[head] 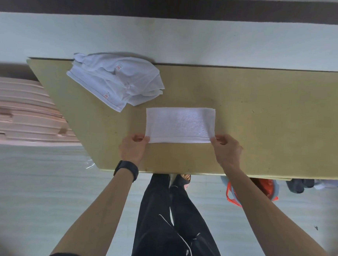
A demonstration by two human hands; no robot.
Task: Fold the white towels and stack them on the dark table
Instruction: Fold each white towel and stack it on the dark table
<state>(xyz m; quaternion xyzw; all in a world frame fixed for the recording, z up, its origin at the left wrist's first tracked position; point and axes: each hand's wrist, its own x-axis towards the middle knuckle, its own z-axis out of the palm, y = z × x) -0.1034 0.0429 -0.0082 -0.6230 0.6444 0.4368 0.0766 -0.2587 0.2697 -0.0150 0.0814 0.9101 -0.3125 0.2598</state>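
A white towel (179, 124) lies flat as a folded rectangle in the middle of the olive-tan table (260, 121). My left hand (134, 148) pinches its near left corner. My right hand (226, 150) pinches its near right corner. A loose pile of white towels (116, 82) with small red labels sits at the table's far left, a short gap from the flat towel.
A pink ribbed suitcase (25, 113) stands off the table's left side. Below the table's near edge are my dark trousers (164, 223), a red and blue bag (236, 193) and dark shoes (300, 185) on the pale floor. A wall runs behind the table.
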